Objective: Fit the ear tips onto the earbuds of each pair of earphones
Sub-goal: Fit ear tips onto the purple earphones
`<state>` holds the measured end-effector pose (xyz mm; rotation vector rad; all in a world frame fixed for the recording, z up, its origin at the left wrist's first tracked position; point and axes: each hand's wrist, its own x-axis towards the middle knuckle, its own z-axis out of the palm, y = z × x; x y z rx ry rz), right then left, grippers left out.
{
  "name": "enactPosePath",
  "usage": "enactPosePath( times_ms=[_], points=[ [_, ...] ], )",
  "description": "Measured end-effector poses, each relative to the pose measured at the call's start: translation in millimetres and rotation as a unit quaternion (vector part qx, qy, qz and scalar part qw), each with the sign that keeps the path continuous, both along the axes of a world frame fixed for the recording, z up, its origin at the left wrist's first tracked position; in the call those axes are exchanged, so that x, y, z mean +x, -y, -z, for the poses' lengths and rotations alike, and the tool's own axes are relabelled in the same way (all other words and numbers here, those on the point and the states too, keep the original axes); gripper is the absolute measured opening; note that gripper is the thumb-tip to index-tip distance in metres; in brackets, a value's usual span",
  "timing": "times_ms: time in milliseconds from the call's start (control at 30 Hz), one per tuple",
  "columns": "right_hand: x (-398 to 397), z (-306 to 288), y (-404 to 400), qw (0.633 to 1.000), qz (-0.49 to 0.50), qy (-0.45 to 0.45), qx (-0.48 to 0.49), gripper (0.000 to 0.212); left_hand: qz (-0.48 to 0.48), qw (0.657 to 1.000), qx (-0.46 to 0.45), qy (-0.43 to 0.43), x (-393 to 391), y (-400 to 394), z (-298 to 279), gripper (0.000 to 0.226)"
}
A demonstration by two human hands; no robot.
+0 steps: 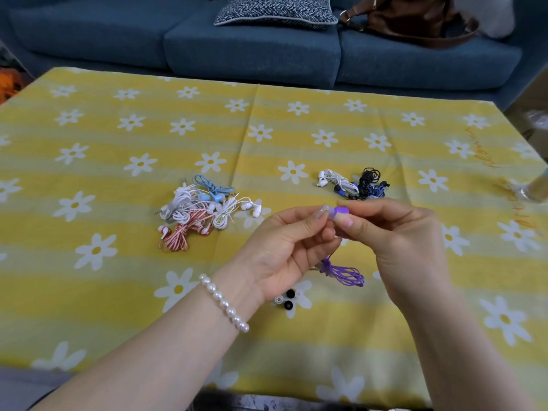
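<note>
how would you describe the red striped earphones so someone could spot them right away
Start from the yellow daisy tablecloth, then go to the tangled pile of earphones left of the left hand. The red striped earphones lie at that pile's near edge, the only red-and-white cable among white and blue ones.

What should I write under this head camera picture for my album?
Two hands, left hand and right hand, hold a purple earbud above the flowery tablecloth.
</note>
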<state>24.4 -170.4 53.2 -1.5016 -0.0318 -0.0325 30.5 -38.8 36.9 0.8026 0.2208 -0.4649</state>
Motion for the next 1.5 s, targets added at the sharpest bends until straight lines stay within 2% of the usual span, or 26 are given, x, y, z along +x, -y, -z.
enactPosePath(
  times_ms=[233,400,600,833,967,1233,1500],
  points=[
    [-1,-1,4,0.992,-0.003,0.107,-0.069,0.021,0.028,0.999,0.011,-0.020,0,0,-3,0.014],
    [-3,-6,0,0.999,-0.001,0.049,-0.010,0.012,0.007,1.000,0.013,0.007,0,0,-4,0.010],
    [-1,0,1,0.999,-0.015,-0.004,0.037,0.008,-0.036,0.992,0.078,0.090,2,-3,-4,0.011],
    [3,5,6,0.999,0.004,-0.014,0.029,0.007,-0.076,0.962,0.166,0.204,0,-2,-4,0.016],
    [4,5,8,1.000,0.007,-0.019,0.023,0.007,-0.080,0.951,0.203,0.218,-1,-2,-5,0.015],
    [2,2,5,0.999,0.017,0.003,0.029,0.009,-0.083,0.966,0.175,0.171,-2,2,-4,0.011],
    [-3,-1,-3,0.988,0.062,0.135,-0.033,0.017,-0.086,0.985,0.077,0.128,-3,7,-8,0.018]
  ],
)
